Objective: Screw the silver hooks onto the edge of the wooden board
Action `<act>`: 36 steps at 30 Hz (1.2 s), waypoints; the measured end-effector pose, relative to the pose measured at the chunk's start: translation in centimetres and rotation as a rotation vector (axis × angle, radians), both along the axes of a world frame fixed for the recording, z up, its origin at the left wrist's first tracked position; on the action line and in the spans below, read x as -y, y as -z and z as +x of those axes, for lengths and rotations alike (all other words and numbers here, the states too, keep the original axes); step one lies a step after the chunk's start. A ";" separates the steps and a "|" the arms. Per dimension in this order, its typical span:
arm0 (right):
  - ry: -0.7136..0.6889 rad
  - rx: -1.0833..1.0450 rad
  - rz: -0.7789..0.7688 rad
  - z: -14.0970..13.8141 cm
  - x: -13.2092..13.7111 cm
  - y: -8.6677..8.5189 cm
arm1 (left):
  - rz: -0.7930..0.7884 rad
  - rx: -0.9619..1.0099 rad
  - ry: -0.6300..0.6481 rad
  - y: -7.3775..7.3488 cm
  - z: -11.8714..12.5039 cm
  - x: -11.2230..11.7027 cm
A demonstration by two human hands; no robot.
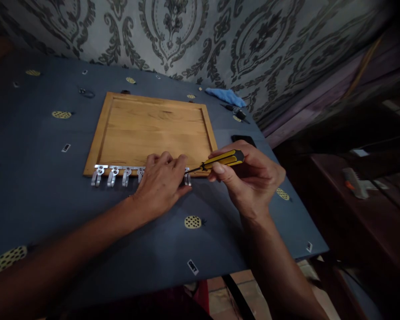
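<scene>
A wooden panel (153, 129) with a raised frame lies flat on the blue cloth-covered table (36, 195). Along its near edge runs a metal hook rail (115, 174) with several silver hooks. My left hand (162, 184) lies over the right part of the rail, fingers curled and pressing down on it. My right hand (250, 178) grips a yellow and black screwdriver (220, 160). The screwdriver's thin tip points left and reaches the rail's right end, beside my left fingertips.
A dark phone (243, 139) lies right of the panel. At the back are a blue cloth (225, 95), another small tool (236, 111) and a small ring-shaped object (86, 93). The table's right edge drops to dark wooden furniture (353, 200). Patterned wallpaper (186, 35) stands behind.
</scene>
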State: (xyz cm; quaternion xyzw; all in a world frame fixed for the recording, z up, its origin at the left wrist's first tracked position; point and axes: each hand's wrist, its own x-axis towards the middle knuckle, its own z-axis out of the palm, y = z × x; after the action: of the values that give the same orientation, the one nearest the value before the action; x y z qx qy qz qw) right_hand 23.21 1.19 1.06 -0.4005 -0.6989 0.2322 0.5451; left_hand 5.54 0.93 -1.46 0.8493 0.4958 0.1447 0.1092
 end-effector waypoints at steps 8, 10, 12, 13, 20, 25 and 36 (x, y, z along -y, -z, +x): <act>0.039 0.034 0.002 0.1 0.0 0.5 | 0.007 0.006 -0.007 -0.1 0.0 0.0; 0.048 0.040 0.013 0.0 0.2 0.5 | 0.004 0.003 -0.005 -0.1 0.0 0.0; 0.069 0.046 0.022 -0.1 0.3 0.5 | -0.008 -0.004 -0.004 -0.2 0.0 0.0; 0.082 0.046 0.027 -0.2 0.4 0.5 | -0.015 -0.008 -0.002 -0.2 0.0 0.0; 0.113 -0.020 0.124 -0.3 0.4 0.8 | -0.022 -0.013 0.001 -0.3 0.0 0.0; 0.133 -0.111 0.147 -0.2 0.2 0.7 | -0.017 0.004 -0.002 -0.1 -0.1 0.0; 0.150 -0.049 0.101 -0.1 0.0 0.7 | -0.039 -0.042 -0.002 -0.3 0.1 0.0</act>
State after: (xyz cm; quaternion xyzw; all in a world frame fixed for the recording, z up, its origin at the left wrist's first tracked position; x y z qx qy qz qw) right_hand 23.07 1.15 0.31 -0.4180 -0.6643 0.1647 0.5973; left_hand 5.61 0.96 -1.21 0.8494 0.5016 0.1170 0.1151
